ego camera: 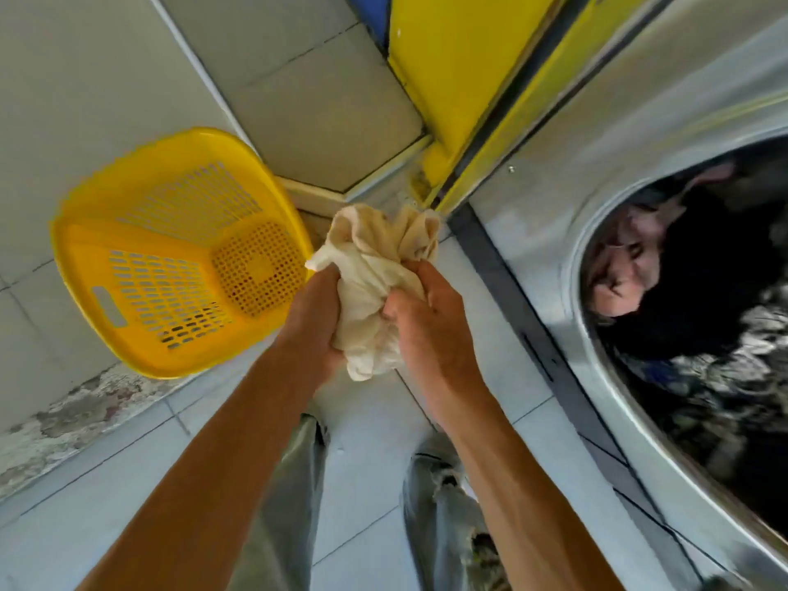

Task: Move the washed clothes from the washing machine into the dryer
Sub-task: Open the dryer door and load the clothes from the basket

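Note:
A bunched cream cloth (375,287) is held in front of me over the tiled floor. My left hand (317,322) grips its left side and my right hand (426,330) grips its right side. To the right is a steel machine (554,206) with a round open drum mouth. Dark and pinkish clothes (682,292) fill the drum. An empty yellow laundry basket (85,258) stands on the floor to the left of my hands.
Pale floor tiles (362,484) lie under my legs, which show in grey-green trousers. A yellow and blue panel (456,57) runs beside the machine at the top. The wall base at the lower left is stained and flaking.

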A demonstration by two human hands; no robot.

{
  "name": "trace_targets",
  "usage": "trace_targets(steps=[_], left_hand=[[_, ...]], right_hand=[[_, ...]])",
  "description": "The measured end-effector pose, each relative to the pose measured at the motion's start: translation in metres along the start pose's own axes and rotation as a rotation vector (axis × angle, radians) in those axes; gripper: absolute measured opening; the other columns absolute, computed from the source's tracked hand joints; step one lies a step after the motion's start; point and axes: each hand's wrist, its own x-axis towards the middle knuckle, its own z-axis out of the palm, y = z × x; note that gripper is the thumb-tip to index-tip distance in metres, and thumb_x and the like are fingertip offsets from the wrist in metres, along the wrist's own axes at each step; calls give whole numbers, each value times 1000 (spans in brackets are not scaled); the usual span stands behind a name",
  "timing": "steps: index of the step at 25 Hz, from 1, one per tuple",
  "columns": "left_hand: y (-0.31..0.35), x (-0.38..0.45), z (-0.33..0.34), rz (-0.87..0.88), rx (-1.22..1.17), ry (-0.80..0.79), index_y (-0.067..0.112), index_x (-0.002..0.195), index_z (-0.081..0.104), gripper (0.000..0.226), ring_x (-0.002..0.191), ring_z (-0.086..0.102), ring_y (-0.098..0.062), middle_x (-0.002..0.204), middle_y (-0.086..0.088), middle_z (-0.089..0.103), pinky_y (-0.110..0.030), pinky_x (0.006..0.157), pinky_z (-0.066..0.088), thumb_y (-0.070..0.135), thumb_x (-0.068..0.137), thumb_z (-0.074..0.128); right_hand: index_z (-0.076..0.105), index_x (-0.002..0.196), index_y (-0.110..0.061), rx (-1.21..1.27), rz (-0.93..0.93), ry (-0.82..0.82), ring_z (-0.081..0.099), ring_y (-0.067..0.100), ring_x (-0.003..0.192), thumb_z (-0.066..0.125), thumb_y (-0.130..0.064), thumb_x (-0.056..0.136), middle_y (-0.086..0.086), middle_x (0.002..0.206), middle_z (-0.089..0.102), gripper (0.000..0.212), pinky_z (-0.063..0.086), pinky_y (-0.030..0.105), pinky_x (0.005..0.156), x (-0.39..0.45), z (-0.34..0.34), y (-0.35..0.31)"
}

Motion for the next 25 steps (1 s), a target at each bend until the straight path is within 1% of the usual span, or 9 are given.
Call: trace_targets(steps=[5,7,10,13,15,17,21,23,25], left_hand=[[-99,-8,149,-92,151,-49,14,120,63,42,103,68,-32,115,-14,70,-52,93,53,34,84,55],[-128,-26,211,-87,266,-109,16,118,57,29,101,65,-30,109,-11,68,-48,93,54,27,92,49],[-152,-42,297,-59,519,-285,21,121,54,30,103,60,-29,110,-6,61,-46,87,55,33,94,50],[-160,-37,337,62,884,-403,23,143,40,48,122,47,-31,147,-5,42,-40,85,50,33,96,44],[-160,-30,338,123,981,-352,24,150,30,55,140,33,-32,157,-8,28,-43,108,36,29,97,44],[-154,-18,321,160,1024,-286,17,145,41,49,135,41,-31,151,-12,39,-39,106,37,23,96,44],[-149,-4,254,104,1026,-123,17,112,63,26,90,53,-21,110,-3,58,-30,75,44,22,93,46],[-147,-3,213,73,1013,-66,27,101,64,20,93,52,-21,104,-4,55,-32,82,46,21,90,49],[-139,-6,173,42,973,-16,27,122,64,35,109,55,-22,120,-4,59,-38,101,47,21,89,52]], right_hand=[[71,89,-39,8,91,284,66,11,81,54,-13,73,-16,82,71,35,54,38,70,-22,-167,40],[71,88,-30,-1,139,459,67,25,85,55,-18,65,-6,84,72,31,57,48,74,-29,-237,57],[68,86,-14,-75,249,709,60,24,73,54,-30,63,5,84,66,32,50,36,65,-41,-338,74],[65,93,-22,-230,328,832,61,24,79,55,-44,64,7,93,66,38,52,34,65,-38,-400,100],[60,120,-40,-446,354,731,65,30,102,60,-40,72,6,121,65,48,57,40,83,-35,-411,122],[55,133,-37,-589,355,688,62,30,111,62,-28,82,11,137,57,53,53,36,89,-30,-404,135],[59,128,-32,-509,264,590,61,25,100,57,-17,86,3,125,58,45,50,31,83,-20,-344,136],[52,138,-32,-514,193,444,63,25,101,55,-14,87,9,127,55,54,45,26,84,-18,-291,137],[47,143,-31,-527,90,298,64,24,100,55,-12,88,12,132,51,59,41,22,83,-17,-231,132]])
